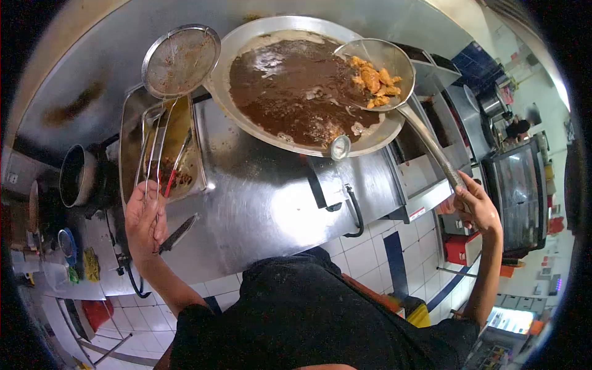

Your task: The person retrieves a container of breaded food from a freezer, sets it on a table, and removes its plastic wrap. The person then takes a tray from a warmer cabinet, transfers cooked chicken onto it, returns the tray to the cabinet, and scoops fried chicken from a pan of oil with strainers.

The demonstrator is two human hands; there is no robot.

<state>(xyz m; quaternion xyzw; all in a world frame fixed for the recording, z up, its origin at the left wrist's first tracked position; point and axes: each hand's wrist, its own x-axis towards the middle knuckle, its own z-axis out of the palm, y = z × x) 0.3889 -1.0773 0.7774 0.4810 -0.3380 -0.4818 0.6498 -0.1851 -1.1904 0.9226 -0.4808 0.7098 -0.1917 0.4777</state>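
Observation:
My right hand [475, 205] is closed round the handle of a large mesh strainer [404, 58]. Golden fried pieces [374, 81] lie in its basket, which is over the right side of a wide pan of dark oil [290, 86]. In my left hand [147, 216] is the wire handle of a round skimmer [182, 61], its mesh raised at the pan's left edge. Below that skimmer sits a metal tray [200, 157] with oily liquid and dark crumbs. Tongs with a red part [171, 179] rest in the tray, close to my left hand.
A dial thermometer [340, 147] is at the pan's front rim. A knife [179, 233] lies on the steel counter [246, 216] near my left hand. Black pans [79, 176] stand at the left, a glass cabinet [518, 197] and a red box [457, 250] at the right.

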